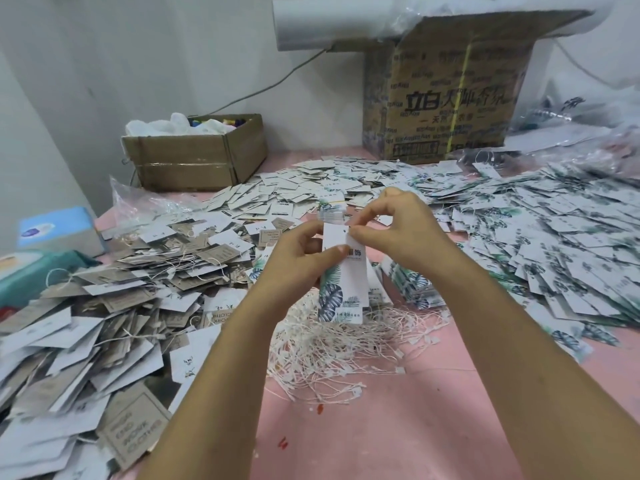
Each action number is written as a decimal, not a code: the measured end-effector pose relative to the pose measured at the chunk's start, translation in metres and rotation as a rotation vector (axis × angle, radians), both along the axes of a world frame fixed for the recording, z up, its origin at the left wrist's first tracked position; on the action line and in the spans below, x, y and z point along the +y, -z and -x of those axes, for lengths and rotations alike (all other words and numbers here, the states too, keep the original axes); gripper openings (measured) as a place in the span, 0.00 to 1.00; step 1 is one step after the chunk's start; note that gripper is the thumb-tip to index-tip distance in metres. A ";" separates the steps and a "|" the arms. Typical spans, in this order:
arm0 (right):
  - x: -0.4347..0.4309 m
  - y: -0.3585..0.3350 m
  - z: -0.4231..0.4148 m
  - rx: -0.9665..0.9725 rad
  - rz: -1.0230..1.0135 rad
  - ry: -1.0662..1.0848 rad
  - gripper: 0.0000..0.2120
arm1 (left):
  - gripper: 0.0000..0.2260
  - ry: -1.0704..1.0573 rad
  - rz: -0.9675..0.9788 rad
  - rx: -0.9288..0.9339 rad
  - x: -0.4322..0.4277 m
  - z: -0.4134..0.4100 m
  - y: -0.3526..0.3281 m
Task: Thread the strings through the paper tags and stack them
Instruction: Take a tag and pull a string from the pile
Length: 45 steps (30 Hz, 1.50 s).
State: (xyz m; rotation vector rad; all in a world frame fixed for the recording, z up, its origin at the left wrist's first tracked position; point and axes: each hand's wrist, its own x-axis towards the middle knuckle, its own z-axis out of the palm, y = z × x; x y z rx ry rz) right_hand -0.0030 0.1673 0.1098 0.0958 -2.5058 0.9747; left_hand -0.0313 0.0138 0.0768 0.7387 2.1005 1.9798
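Bare forearms reach in from the near edge of a pink counter (398, 427), meeting over its middle at a single paper tag (346, 282). It is a long, stiff white card printed with dark characters and blue-green leaves, punched with a small hole near its top, and held upright above the surface. The left hand (298, 258) grips the card's left side, thumb pressed on the front and fingers curled behind. The right hand (398, 230) pinches the top of the card beside the hole with thumb and forefinger, its other fingers bent; whether a string lies between those fingertips cannot be told.

Directly beneath the card sprawls a tangled heap of thin white strings (339, 344), each with a small square plastic end. Just right of it stands a short neat stack of leaf-print tags (412, 285). A loose drift of the same leaf-print cards (554, 237) covers the right side, while grey-brown and white tags (121, 306), many with strings attached, pile along the left edge.

At the far edge sit a low open cardboard box (194, 161), taped across its front, and a tall printed carton (446, 98). A pale blue box (59, 230) rests at the left edge, against plain grey-white walls (138, 46).
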 end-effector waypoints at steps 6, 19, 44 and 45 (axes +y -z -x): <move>-0.002 -0.001 0.000 0.011 -0.041 0.024 0.03 | 0.08 -0.021 0.041 0.020 0.002 0.000 0.000; 0.002 0.004 0.005 -0.008 -0.003 -0.020 0.02 | 0.13 0.002 0.010 0.005 0.000 0.004 0.001; 0.021 0.012 0.009 -0.158 0.227 0.005 0.10 | 0.10 -0.192 -0.438 -0.226 0.002 0.007 -0.006; 0.024 0.012 0.009 -0.160 0.244 0.031 0.09 | 0.10 -0.198 -0.478 -0.245 0.001 0.007 -0.007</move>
